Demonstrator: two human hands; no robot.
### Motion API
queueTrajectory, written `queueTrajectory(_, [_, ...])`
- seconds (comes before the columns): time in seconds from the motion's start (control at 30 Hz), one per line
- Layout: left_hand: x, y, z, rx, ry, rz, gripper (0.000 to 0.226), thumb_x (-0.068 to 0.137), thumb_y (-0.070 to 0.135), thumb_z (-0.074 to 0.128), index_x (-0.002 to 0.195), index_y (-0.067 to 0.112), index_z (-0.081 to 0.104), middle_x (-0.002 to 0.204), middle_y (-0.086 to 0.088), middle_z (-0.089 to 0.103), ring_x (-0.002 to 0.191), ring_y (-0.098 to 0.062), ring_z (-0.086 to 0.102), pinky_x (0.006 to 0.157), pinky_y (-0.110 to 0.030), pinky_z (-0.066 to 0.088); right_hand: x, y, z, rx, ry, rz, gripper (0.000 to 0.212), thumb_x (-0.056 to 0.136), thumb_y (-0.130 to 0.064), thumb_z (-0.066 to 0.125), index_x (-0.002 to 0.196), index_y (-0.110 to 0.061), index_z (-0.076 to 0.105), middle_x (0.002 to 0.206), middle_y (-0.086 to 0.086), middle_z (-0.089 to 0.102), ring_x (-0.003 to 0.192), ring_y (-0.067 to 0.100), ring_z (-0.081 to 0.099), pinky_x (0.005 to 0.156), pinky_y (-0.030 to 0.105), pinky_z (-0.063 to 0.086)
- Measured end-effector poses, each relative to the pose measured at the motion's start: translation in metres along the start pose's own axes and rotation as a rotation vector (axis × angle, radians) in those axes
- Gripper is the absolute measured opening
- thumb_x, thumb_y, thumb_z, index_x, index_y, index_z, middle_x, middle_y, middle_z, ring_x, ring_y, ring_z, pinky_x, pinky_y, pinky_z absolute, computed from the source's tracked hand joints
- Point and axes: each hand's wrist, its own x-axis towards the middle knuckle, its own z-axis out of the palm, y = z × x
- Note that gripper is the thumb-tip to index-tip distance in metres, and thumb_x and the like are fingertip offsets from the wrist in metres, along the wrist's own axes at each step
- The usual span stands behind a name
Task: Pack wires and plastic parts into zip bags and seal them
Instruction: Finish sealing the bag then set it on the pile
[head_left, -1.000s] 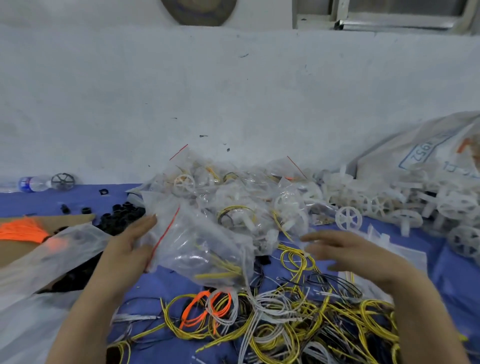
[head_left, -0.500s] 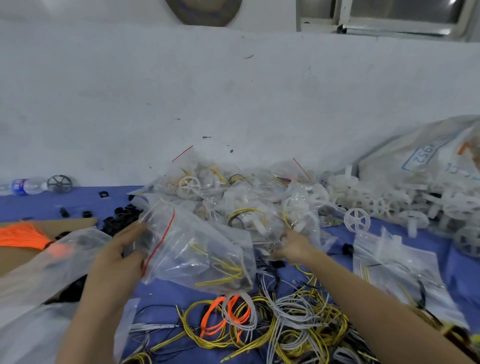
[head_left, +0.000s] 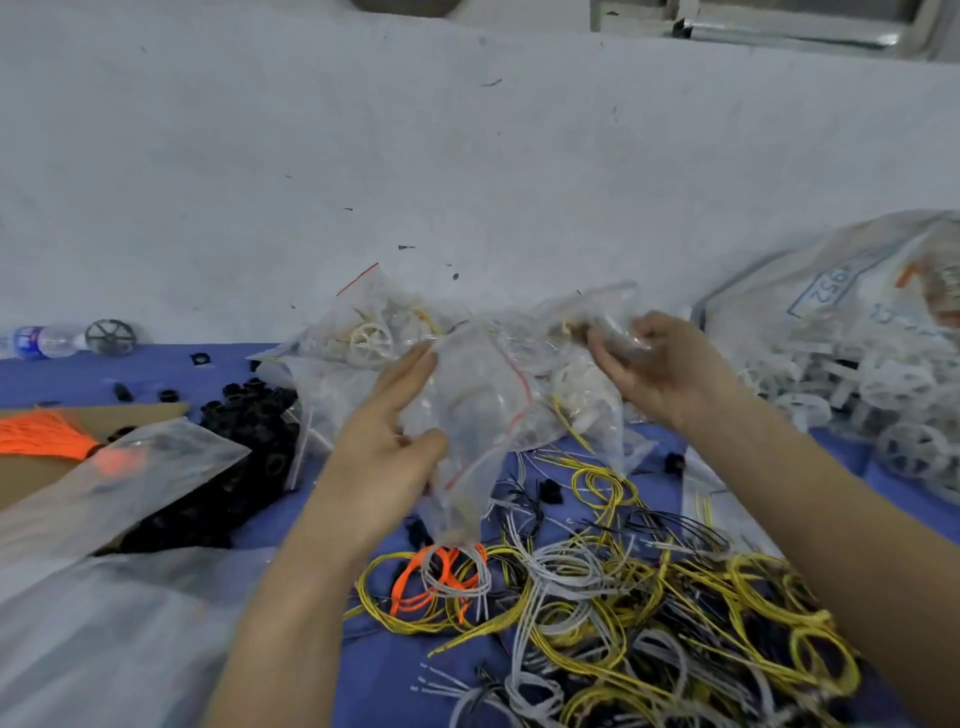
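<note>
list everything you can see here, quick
zip bag: one, clear with red strip, centre, held up
second bag: one, clear, right of it
filled bags: pile, clear, behind the hands
wires: many, yellow, grey, orange, black, front
parts: heap, black, left
wheels: heap, white, right
sack: one, white, far right
bottle: one, clear, far left
cloth: one, blue, underneath
left hand: holds zip bag
right hand: grips second bag

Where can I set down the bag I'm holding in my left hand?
Bare blue cloth lies far left, between the water bottle and the black rings, apart from a few strays. A narrower strip runs between your left forearm and the wire tangle. The middle is crowded with filled bags.
</note>
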Motion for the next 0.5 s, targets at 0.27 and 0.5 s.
queueTrajectory(0.27, [-0.014,0.015,0.044,-0.098,-0.093,0.016,0.057,0.081,-0.015,0.047,0.113,0.032,0.053,0.131,0.019,0.054,0.065,-0.014,0.061,0.064,-0.027,0.049,-0.068,0.042,0.025,-0.656,0.028,-0.083,0.020,0.081,-0.001,0.046,0.066,-0.014,0.049,0.072,0.009,0.047,0.071,0.024,0.050,0.077,0.048,0.053])
queueTrajectory(0.5, [-0.024,0.019,0.056,0.175,-0.268,0.185,0.068,0.082,-0.011,0.053,0.140,0.022,0.044,0.144,0.031,0.033,0.069,0.007,0.038,0.068,0.003,0.037,-0.068,0.040,-0.001,-2.024,-0.159,-0.200,0.022,0.088,-0.016,0.054,0.069,-0.008,0.048,0.067,0.006,0.046,0.072,0.027,0.050,0.055,0.026,0.036])
